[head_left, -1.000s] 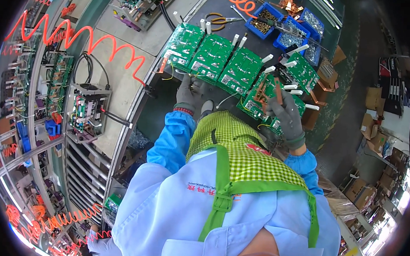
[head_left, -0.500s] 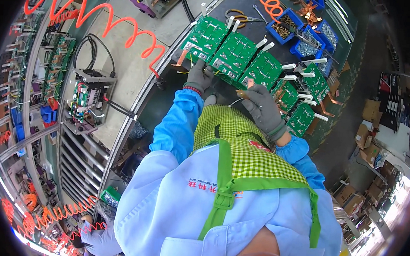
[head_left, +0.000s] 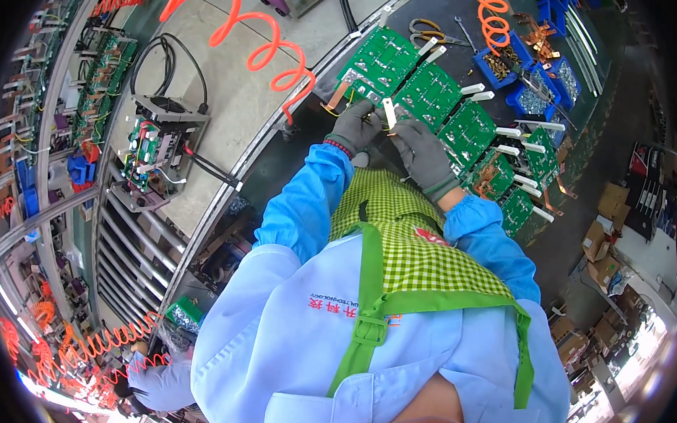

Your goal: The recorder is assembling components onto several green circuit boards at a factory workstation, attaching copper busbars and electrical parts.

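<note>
Both my hands wear grey gloves and meet at the near edge of a row of green circuit boards [head_left: 429,94] on a dark bench. My left hand [head_left: 356,126] pinches the lower end of a small white strip [head_left: 389,112]. My right hand [head_left: 423,155] is closed right beside it, fingertips against the same strip. A copper bar [head_left: 337,95] sticks out from the leftmost board [head_left: 381,58], just left of my left hand. White tabs [head_left: 473,88] stand along the boards' far edges.
Blue bins [head_left: 507,63] of small metal parts and pliers [head_left: 425,26] lie beyond the boards. An orange coiled hose [head_left: 248,31] hangs over the conveyor on the left, where an open electronics unit [head_left: 154,152] sits. Cardboard boxes [head_left: 609,241] stand at the right.
My right hand left the boards on the right and came in to my left hand. Both now hold a white strip at the leftmost boards. The view shifted, so the boards sit higher.
</note>
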Available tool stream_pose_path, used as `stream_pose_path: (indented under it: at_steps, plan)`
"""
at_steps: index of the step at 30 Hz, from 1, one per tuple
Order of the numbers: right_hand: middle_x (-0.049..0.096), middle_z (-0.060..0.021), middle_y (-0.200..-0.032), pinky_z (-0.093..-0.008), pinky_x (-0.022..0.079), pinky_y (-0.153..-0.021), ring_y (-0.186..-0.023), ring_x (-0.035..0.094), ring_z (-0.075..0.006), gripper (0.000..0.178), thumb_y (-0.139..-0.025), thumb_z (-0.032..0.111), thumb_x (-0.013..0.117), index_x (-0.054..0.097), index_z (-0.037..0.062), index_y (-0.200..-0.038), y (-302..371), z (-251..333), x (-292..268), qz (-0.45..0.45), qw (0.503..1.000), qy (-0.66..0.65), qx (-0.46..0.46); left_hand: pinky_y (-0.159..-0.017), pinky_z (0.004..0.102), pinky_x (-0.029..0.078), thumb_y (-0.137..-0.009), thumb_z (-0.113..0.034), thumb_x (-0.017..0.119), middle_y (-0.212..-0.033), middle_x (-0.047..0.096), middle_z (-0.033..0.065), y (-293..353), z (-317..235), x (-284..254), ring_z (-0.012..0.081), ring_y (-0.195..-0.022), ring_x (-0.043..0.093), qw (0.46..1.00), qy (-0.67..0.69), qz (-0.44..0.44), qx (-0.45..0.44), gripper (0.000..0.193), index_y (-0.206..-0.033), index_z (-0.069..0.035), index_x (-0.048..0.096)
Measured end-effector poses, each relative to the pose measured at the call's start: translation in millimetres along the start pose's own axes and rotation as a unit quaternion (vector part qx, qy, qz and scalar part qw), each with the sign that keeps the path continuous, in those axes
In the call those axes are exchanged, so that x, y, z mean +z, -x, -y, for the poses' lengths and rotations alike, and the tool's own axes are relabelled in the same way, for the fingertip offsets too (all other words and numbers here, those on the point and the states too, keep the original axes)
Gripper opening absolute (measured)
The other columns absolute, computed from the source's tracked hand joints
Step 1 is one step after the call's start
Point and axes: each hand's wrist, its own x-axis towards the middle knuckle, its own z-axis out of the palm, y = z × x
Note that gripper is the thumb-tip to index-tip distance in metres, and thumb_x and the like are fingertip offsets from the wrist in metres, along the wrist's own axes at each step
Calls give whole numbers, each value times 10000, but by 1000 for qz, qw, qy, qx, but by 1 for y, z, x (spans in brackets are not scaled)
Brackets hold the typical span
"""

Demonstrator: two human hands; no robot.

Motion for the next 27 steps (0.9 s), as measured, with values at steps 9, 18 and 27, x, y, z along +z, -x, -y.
stream_pose_path:
  at_steps: [9,18,27]
  plan:
    - [580,-145,-940,-415,497,-744,-887,581,-345,165,-867,174,560,573,61,-986,-10,-3,28,-5,999,32,-9,-731,385,541,-894,-74,470,-942,591,146,15,-2,14,266,-841,595,999,33,16,2,159,-984,44,528]
    - [586,-92,-920,-407,488,-642,-764,595,-304,118,-868,203,552,568,116,-946,-19,-7,42,36,998,50,23,-852,395,500,-870,-85,545,-1029,593,132,29,-1,9,231,-949,592,922,-326,98,183,211,-1058,10,550]
    - [596,-91,-983,-405,502,-707,-841,609,-297,172,-834,187,565,566,134,-998,-19,-3,45,99,991,75,45,-794,328,478,-708,-62,719,-973,595,109,33,-15,21,242,-915,596,506,-775,131,355,429,-1099,-3,554]
